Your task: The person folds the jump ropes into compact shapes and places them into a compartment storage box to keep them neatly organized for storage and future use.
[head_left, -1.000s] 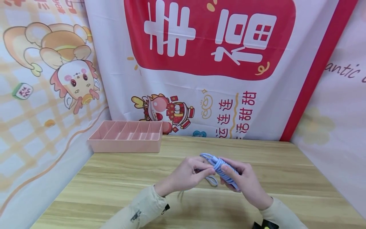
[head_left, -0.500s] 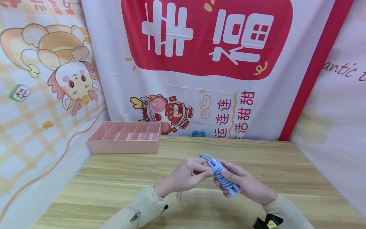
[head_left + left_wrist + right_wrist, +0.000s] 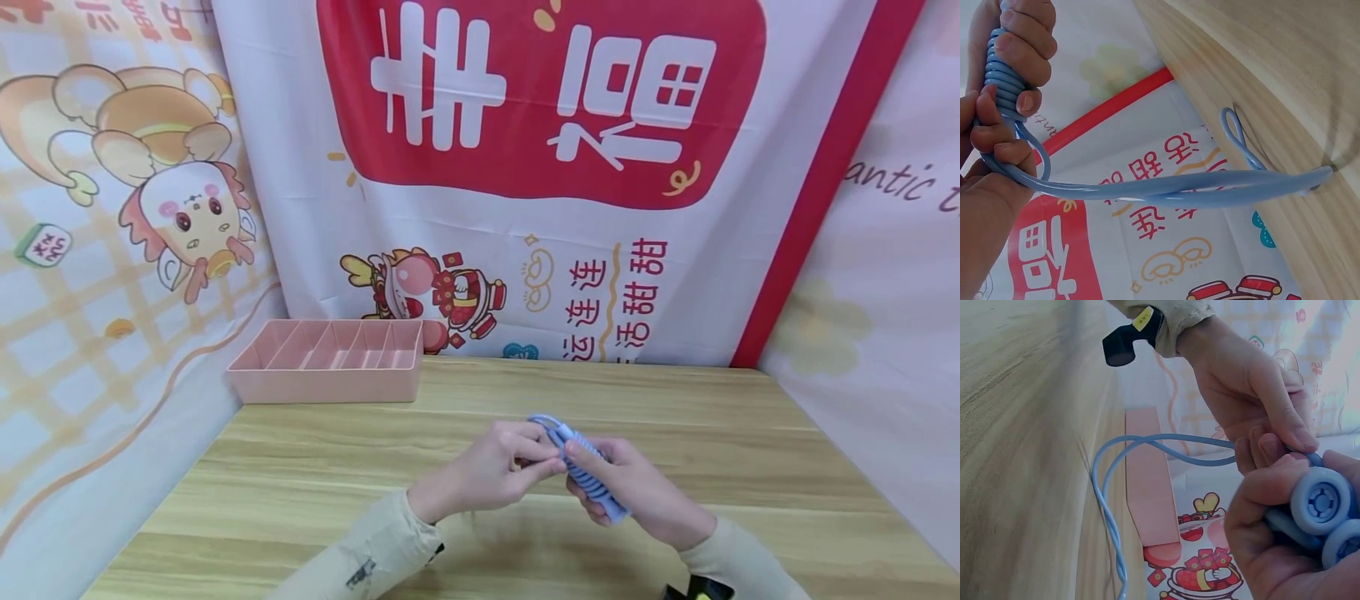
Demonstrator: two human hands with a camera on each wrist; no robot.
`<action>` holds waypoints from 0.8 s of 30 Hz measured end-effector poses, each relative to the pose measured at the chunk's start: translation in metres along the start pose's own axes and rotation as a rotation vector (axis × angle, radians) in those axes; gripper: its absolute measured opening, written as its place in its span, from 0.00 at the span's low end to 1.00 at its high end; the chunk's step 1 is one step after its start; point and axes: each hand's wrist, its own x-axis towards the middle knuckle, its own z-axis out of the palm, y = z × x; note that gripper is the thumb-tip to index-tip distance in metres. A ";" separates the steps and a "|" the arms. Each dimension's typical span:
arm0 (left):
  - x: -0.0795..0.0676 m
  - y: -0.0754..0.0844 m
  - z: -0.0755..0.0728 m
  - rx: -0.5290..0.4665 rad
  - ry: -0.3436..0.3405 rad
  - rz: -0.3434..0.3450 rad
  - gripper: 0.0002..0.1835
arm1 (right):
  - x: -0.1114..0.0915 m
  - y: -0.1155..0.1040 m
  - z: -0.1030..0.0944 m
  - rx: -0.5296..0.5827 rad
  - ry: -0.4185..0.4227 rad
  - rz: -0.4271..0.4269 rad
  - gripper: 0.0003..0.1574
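A light blue jump rope (image 3: 594,487) has its cord wound in tight turns round its handles. My right hand (image 3: 648,487) grips this bundle, thumb across the coils. In the right wrist view, the round handle ends (image 3: 1322,503) stick out of the grip. My left hand (image 3: 491,468) pinches the cord beside the upper end of the coils, fingertips close to the right thumb. From the left fingers a doubled length of cord (image 3: 1147,189) runs out loose, bending down near the table in the right wrist view. A small cord loop shows at the bundle's top.
A pink box (image 3: 322,386) with several compartments stands at the table's back left. The wooden table (image 3: 712,433) meets a printed white and red cloth (image 3: 480,217) at the back. Printed cloths also hang at both sides.
The right hand has turned with the bundle and its thumb has slid up toward the left fingers. The loose loop seen below the hands earlier is now hidden in the head view.
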 end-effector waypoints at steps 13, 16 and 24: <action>0.000 0.005 -0.003 -0.053 0.020 -0.095 0.09 | -0.002 0.001 0.006 0.039 0.124 -0.105 0.21; 0.000 0.003 -0.004 -0.066 0.013 -0.112 0.10 | -0.003 0.001 0.005 0.035 0.145 -0.123 0.21; -0.002 -0.004 -0.008 -0.138 -0.054 -0.192 0.09 | -0.004 0.001 0.004 0.008 0.178 -0.151 0.19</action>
